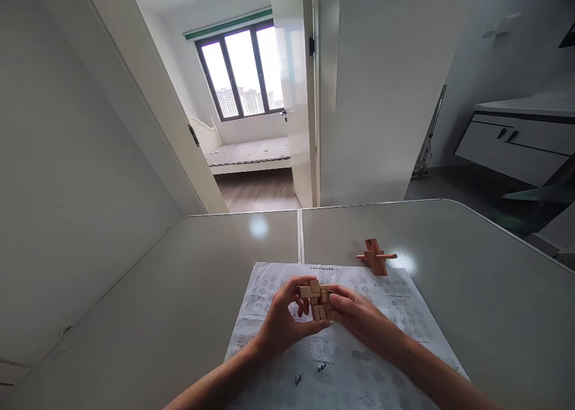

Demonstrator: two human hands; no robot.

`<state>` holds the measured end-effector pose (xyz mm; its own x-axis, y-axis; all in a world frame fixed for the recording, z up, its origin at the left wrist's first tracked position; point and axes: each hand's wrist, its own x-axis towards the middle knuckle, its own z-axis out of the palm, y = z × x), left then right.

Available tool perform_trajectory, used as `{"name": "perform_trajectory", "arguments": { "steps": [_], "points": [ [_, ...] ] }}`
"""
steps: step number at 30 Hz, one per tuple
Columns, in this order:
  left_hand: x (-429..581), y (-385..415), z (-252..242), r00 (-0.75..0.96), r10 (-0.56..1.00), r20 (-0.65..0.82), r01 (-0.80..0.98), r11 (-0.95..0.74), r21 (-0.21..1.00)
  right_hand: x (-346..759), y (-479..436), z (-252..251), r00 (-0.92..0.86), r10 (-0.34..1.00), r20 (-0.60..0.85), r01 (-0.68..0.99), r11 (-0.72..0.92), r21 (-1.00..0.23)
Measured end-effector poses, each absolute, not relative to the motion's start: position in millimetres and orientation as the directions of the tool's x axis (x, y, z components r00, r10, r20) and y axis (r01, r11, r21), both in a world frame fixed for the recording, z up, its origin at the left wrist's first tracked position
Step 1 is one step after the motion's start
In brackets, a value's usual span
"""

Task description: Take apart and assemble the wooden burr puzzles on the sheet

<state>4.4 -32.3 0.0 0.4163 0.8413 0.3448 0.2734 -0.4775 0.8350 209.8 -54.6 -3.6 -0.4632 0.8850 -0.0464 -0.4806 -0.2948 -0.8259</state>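
A light wooden interlocking puzzle [315, 292], built of several notched blocks, is held up over the paper between both hands. My left hand [287, 311] grips it from the left, forefinger on its top and thumb under its lower edge. On the right side, my right hand [348, 305] pinches it with thumb and fingers. Some of its blocks are hidden behind the fingers. Beneath the hands lies a creased printed sheet [251, 329] with small diagrams. Farther off to the right rests a reddish-brown wooden cross-shaped puzzle [374, 257], partly over the sheet's far edge.
The grey table [202, 290] has a pale seam down its middle and rounded far corners. Two small dark marks or bits [321, 368] show on the near part of the sheet. Beyond the table are a doorway, a bed [251, 151] and a window; low cabinets [512, 134] stand at right.
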Motion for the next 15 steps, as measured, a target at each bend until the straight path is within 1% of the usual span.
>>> {"name": "perform_trajectory", "arguments": {
  "steps": [4, 10, 15],
  "points": [
    [3.3, -30.6, -1.1, 0.457, 0.814, 0.358, 0.281, -0.515, 0.81, 211.3, -56.0, -1.8, -0.465, 0.885, -0.026, -0.45, -0.262, -0.854],
    [6.1, -33.1, 0.2, 0.501, 0.771, 0.394, 0.291, -0.579, 0.762, 215.7, -56.8, -6.7, -0.47, 0.882, -0.044, -0.315, -0.214, -0.925],
    [7.0, -33.6, 0.8, 0.508, 0.766, 0.393, 0.285, -0.58, 0.763, 218.3, -57.3, -3.8, -0.476, 0.878, -0.044, -0.266, -0.192, -0.945]
  ]
}}
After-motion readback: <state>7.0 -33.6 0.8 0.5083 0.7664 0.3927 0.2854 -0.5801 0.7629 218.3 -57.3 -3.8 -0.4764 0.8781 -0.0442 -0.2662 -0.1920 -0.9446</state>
